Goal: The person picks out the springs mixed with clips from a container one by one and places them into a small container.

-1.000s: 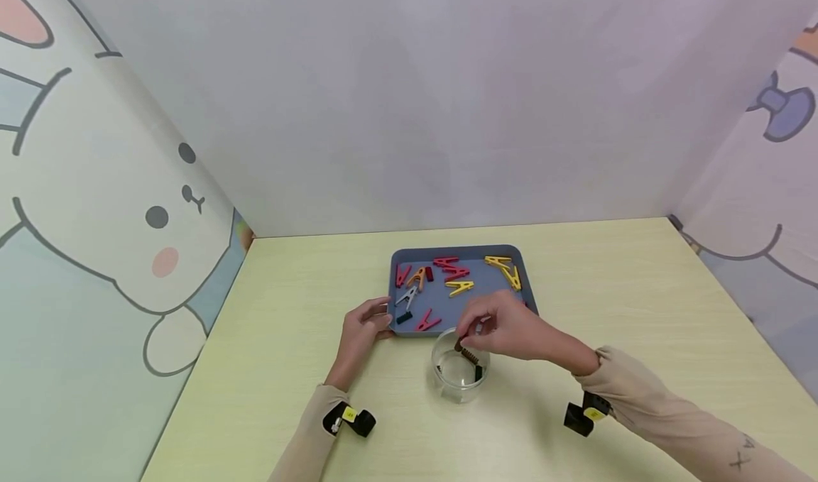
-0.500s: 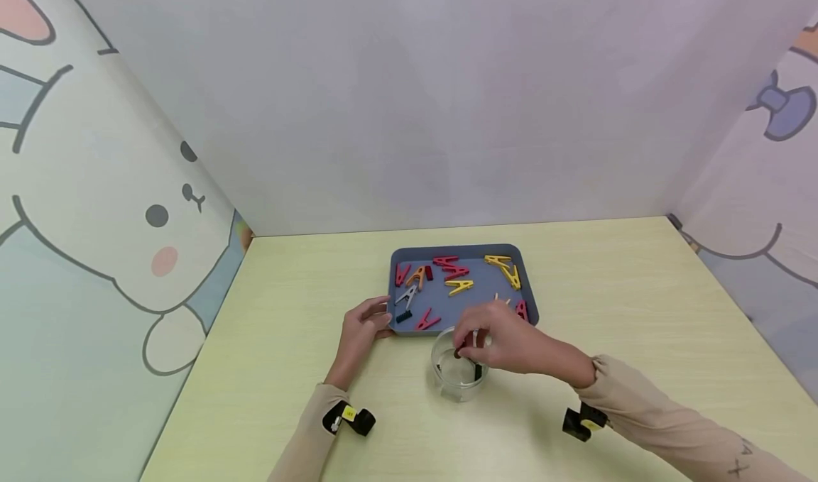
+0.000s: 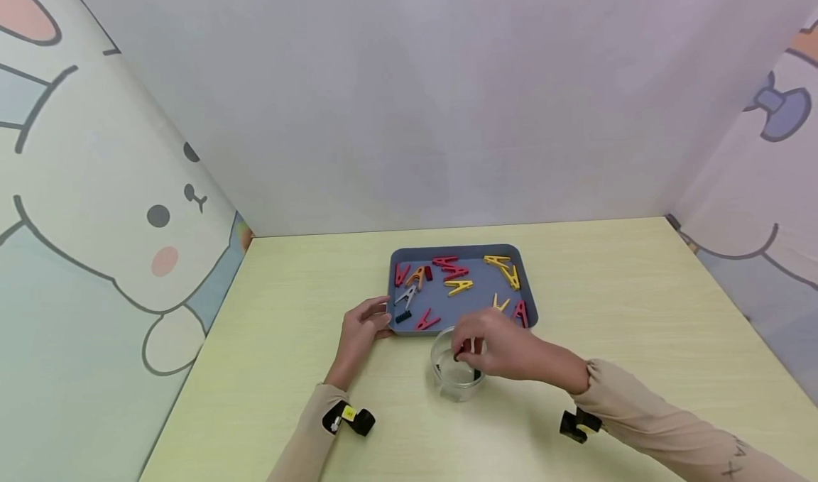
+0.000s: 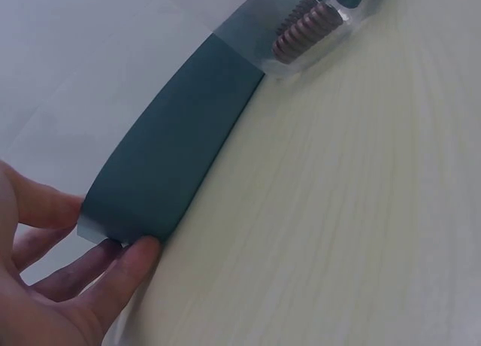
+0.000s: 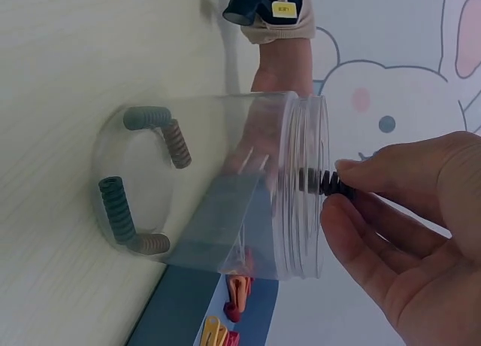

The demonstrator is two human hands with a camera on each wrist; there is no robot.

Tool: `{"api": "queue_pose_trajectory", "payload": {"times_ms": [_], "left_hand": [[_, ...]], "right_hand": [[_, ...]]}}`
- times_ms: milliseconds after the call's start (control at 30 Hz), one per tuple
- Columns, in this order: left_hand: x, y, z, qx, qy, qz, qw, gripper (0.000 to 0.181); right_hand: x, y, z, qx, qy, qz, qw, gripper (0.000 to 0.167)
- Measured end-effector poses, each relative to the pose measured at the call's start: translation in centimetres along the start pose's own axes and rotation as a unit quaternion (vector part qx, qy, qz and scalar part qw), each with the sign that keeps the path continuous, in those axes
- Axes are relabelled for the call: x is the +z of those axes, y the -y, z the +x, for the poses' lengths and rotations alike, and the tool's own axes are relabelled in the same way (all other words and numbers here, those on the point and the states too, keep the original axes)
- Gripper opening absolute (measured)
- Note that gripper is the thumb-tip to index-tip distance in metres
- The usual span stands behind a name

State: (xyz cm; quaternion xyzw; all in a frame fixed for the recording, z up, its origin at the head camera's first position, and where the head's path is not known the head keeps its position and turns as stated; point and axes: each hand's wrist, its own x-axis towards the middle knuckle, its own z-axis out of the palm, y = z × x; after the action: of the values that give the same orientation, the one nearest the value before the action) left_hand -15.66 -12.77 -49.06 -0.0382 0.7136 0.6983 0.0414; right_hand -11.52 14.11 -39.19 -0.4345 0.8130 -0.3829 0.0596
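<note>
Over the last second the right hand (image 3: pixel 495 343) has dropped lower over the clear jar (image 3: pixel 457 392) and drawn slightly nearer the person. A coil spring (image 5: pixel 328 183) that hung in plain sight beneath the fingertips is now mostly hidden by them in the head view. The right wrist view shows it pinched between thumb and fingers, its far end just inside the jar's mouth. For the work in hand, that puts the spring partly in the jar but not released; it is well apart from the two greenish springs (image 5: pixel 116 208) and two brown springs (image 5: pixel 152 244) lying at the bottom.

The lowered hand also uncovers more of the tray's near right part: a yellow clip (image 3: pixel 500 303) and a red clip (image 3: pixel 520 314), largely hidden a second ago, now show.

The left hand (image 3: pixel 359 333) has not shifted. Its fingers and thumb are bent around the near left corner of the blue-grey tray (image 3: pixel 487 287), which has kept its place on the tabletop (image 3: pixel 319 283), probably steadied by that grip. Inside, a dark spring (image 3: pixel 403 316) lies close to that corner, touched by neither hand.
</note>
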Motion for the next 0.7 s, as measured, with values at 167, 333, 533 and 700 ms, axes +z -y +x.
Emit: {"api": "queue_pose_trajectory", "payload": {"times_ms": [167,333,533,700], "left_hand": [[0.01,0.11,0.07,0.000,-0.005,0.003,1.0000,0.038],[0.07,0.06,0.00,-0.002,-0.006,0.003,1.0000,0.037],[0.09,0.11,0.01,0.000,-0.003,0.003,1.0000,0.037],[0.06,0.14,0.05,0.003,-0.002,0.003,1.0000,0.037]], "right_hand": [[0.06,0.07,0.10,0.002,0.009,-0.007,0.9999,0.015],[0.01,-0.01,0.18,0.013,0.019,-0.016,0.9996,0.015],[-0.16,-0.19,0.10,0.022,0.018,-0.018,0.9994,0.014],[-0.58,-0.08,0.20,0.017,0.016,-0.020,0.9995,0.016]]}}
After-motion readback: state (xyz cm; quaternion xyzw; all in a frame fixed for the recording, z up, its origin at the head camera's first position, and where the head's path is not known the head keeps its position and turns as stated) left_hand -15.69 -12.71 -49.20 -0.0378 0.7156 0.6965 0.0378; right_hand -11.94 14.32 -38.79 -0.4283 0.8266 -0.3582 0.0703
